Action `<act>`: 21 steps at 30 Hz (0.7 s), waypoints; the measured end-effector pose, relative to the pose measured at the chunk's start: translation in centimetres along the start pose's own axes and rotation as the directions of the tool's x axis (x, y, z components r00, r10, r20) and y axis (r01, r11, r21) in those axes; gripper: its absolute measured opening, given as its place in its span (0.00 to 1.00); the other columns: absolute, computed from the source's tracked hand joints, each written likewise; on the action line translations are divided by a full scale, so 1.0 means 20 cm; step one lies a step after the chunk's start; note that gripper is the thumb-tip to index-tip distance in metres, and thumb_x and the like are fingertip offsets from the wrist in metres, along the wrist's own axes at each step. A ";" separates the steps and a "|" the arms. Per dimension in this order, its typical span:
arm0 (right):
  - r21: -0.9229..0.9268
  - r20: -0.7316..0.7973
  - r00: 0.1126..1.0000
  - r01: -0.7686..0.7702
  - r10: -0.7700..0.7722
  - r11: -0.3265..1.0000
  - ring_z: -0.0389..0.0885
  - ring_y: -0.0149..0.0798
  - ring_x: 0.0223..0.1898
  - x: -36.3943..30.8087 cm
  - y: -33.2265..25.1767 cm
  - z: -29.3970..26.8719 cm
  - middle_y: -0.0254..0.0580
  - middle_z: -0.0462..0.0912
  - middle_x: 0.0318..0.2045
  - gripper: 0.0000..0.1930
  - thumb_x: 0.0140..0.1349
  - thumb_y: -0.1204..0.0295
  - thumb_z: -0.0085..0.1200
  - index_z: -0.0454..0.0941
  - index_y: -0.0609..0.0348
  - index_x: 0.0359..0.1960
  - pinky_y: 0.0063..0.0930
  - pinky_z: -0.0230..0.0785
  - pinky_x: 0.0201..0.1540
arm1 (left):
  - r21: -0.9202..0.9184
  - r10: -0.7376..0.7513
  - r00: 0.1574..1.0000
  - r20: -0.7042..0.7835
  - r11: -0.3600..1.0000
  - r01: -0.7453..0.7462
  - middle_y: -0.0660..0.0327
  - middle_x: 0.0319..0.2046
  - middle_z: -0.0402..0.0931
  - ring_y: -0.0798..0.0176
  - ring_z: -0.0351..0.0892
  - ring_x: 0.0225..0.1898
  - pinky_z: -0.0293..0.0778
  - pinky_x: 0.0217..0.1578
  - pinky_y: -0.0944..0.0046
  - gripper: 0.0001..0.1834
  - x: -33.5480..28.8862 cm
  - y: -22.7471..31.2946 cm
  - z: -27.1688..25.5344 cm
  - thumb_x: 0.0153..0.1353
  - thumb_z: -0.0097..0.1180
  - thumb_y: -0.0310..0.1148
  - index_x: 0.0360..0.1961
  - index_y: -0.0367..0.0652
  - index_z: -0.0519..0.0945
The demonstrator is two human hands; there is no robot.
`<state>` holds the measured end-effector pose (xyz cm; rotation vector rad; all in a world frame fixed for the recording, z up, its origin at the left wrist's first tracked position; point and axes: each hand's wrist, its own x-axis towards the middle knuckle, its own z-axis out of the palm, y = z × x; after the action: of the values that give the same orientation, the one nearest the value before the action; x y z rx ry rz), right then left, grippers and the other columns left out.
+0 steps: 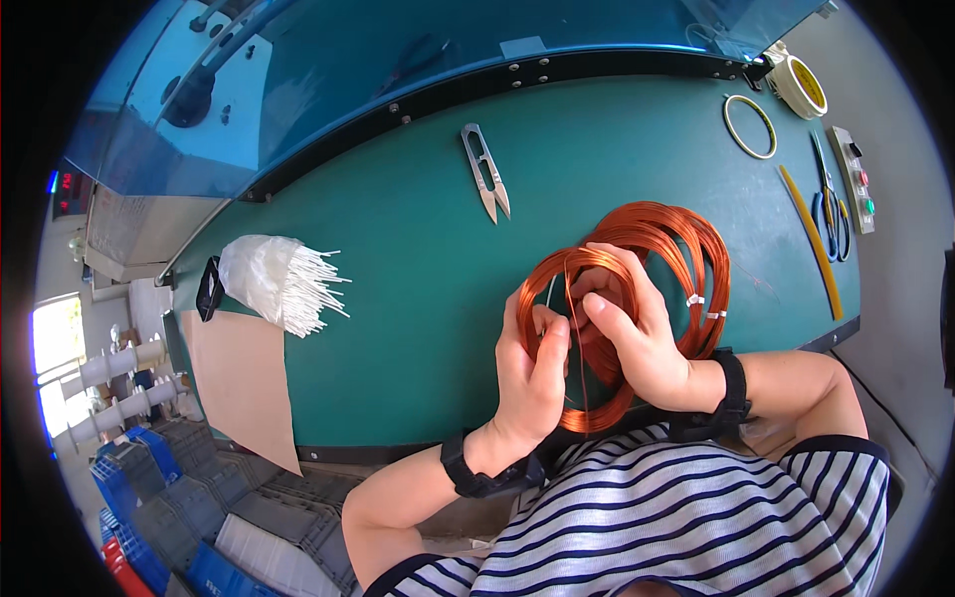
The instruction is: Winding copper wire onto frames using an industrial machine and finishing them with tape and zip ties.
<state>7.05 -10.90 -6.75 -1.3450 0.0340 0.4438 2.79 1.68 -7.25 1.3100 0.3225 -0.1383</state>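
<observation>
Both my hands hold a bundle of copper wire coils over the near edge of the green worktable. My left hand pinches the front coil at its left side, thumb and fingers closed on the wire. My right hand grips the same coil from the right, with fingers through its loop. Small white ties bind the rear coil on its right side. A thin white tie shows between my fingers. Black bands sit on both wrists.
Metal thread snips lie at the table's centre back. A bag of white ties sits left, by a brown paper sheet. Tape rolls, a yellow ring, a yellow strip and blue-handled pliers lie right. Blue and grey crates stand lower left.
</observation>
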 end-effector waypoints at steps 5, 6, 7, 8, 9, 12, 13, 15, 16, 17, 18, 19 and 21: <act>0.024 -0.053 0.999 0.003 -0.002 1.000 0.74 0.25 0.29 0.03 0.01 0.03 0.36 0.74 0.33 0.21 0.60 0.72 0.52 0.62 0.63 0.53 0.20 0.70 0.30 | -0.021 0.045 0.997 -0.055 0.999 -0.046 0.68 0.24 0.64 0.80 0.55 0.15 0.54 0.15 0.79 0.21 0.00 0.00 0.02 0.65 0.39 0.35 0.57 0.37 0.61; 0.014 -0.080 0.997 -0.004 0.005 1.000 0.74 0.25 0.28 0.03 0.01 0.02 0.36 0.74 0.32 0.20 0.60 0.72 0.52 0.63 0.64 0.52 0.20 0.70 0.30 | -0.020 0.051 0.997 -0.052 0.998 -0.052 0.68 0.24 0.64 0.80 0.55 0.15 0.54 0.15 0.79 0.21 0.01 0.01 0.02 0.65 0.39 0.35 0.57 0.37 0.61; -0.025 -0.080 0.997 0.014 -0.016 1.000 0.73 0.25 0.27 0.03 0.00 0.02 0.35 0.74 0.30 0.18 0.60 0.71 0.53 0.66 0.65 0.49 0.19 0.69 0.29 | -0.036 0.042 0.996 -0.074 0.998 -0.045 0.69 0.25 0.64 0.80 0.58 0.18 0.58 0.18 0.79 0.21 0.00 0.02 0.01 0.65 0.41 0.33 0.57 0.38 0.61; -0.051 -0.070 0.997 -0.011 0.007 0.999 0.73 0.24 0.26 0.03 -0.02 0.00 0.35 0.74 0.28 0.15 0.58 0.72 0.53 0.69 0.64 0.46 0.18 0.67 0.29 | -0.053 0.033 0.995 -0.096 0.998 -0.038 0.69 0.27 0.65 0.80 0.61 0.21 0.61 0.20 0.79 0.21 0.00 0.02 0.00 0.64 0.43 0.31 0.58 0.39 0.62; -0.101 -0.086 0.996 -0.022 0.013 0.995 0.72 0.24 0.26 0.02 -0.03 -0.01 0.35 0.75 0.27 0.14 0.57 0.74 0.53 0.70 0.64 0.44 0.18 0.67 0.29 | -0.001 0.097 0.991 -0.094 0.995 -0.098 0.69 0.28 0.65 0.80 0.61 0.21 0.62 0.20 0.79 0.24 -0.01 -0.01 0.00 0.65 0.44 0.31 0.60 0.37 0.59; -0.150 -0.165 0.986 -0.032 0.006 0.988 0.72 0.26 0.28 0.04 -0.06 -0.06 0.35 0.75 0.28 0.14 0.52 0.78 0.53 0.71 0.65 0.41 0.20 0.67 0.31 | 0.133 0.281 0.950 -0.137 0.955 -0.263 0.55 0.46 0.65 0.69 0.71 0.36 0.71 0.34 0.72 0.32 -0.01 -0.03 0.06 0.62 0.49 0.30 0.63 0.31 0.49; -0.133 -0.188 0.982 -0.042 0.016 0.990 0.72 0.26 0.28 0.05 -0.08 -0.07 0.35 0.75 0.29 0.14 0.52 0.78 0.53 0.71 0.66 0.42 0.21 0.67 0.31 | 0.394 0.359 0.929 -0.085 0.869 -0.299 0.45 0.56 0.58 0.56 0.66 0.53 0.67 0.51 0.62 0.36 -0.02 -0.04 0.04 0.60 0.52 0.29 0.64 0.31 0.47; -0.038 -0.205 0.976 -0.075 0.066 0.996 0.73 0.25 0.28 0.06 -0.13 -0.08 0.34 0.76 0.27 0.16 0.52 0.77 0.55 0.70 0.67 0.43 0.21 0.66 0.29 | 0.689 0.656 0.753 0.061 0.518 -0.507 0.45 0.55 0.61 0.49 0.57 0.61 0.57 0.59 0.56 0.32 -0.07 -0.03 0.05 0.56 0.56 0.30 0.60 0.35 0.59; -0.039 -0.212 0.973 -0.102 0.092 0.994 0.73 0.25 0.28 0.07 -0.15 -0.09 0.33 0.76 0.25 0.16 0.53 0.73 0.57 0.70 0.66 0.42 0.22 0.65 0.29 | 0.748 0.650 0.747 0.144 0.423 -0.512 0.44 0.57 0.59 0.45 0.52 0.64 0.53 0.61 0.53 0.30 -0.13 0.00 0.05 0.54 0.58 0.31 0.57 0.36 0.63; -0.021 -0.154 0.983 -0.101 0.096 0.995 0.74 0.26 0.29 0.07 -0.18 -0.09 0.34 0.77 0.24 0.18 0.53 0.69 0.57 0.71 0.65 0.43 0.23 0.65 0.29 | 0.802 0.539 0.803 0.255 0.345 -0.487 0.46 0.56 0.62 0.44 0.54 0.63 0.51 0.61 0.51 0.26 -0.19 0.02 0.06 0.51 0.62 0.32 0.51 0.37 0.71; -0.003 -0.094 0.991 -0.101 0.100 0.995 0.75 0.28 0.30 0.06 -0.22 -0.09 0.34 0.78 0.24 0.19 0.54 0.65 0.58 0.71 0.65 0.44 0.24 0.65 0.30 | 0.769 0.437 0.842 0.315 0.402 -0.496 0.49 0.52 0.68 0.46 0.62 0.58 0.48 0.62 0.50 0.22 -0.21 0.00 0.06 0.50 0.63 0.33 0.46 0.37 0.74; 0.093 0.021 0.985 -0.174 0.173 0.980 0.77 0.33 0.34 0.06 -0.26 -0.09 0.39 0.80 0.30 0.21 0.58 0.58 0.53 0.72 0.64 0.44 0.30 0.68 0.37 | 0.727 0.369 0.891 0.263 0.532 -0.435 0.50 0.49 0.70 0.49 0.67 0.54 0.52 0.60 0.52 0.21 -0.23 -0.02 0.05 0.50 0.63 0.32 0.45 0.36 0.74; 0.236 0.176 0.949 -0.300 0.263 0.924 0.77 0.37 0.40 0.03 -0.33 -0.03 0.42 0.79 0.36 0.21 0.61 0.58 0.49 0.70 0.63 0.47 0.31 0.70 0.40 | 0.612 0.290 0.941 0.172 0.717 -0.333 0.51 0.44 0.74 0.55 0.74 0.46 0.62 0.54 0.58 0.18 -0.27 -0.04 0.01 0.51 0.62 0.28 0.43 0.34 0.75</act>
<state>9.86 -12.30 -0.94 -1.0482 0.1658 0.7526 -2.57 0.87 -6.28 2.0176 -0.0241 0.0052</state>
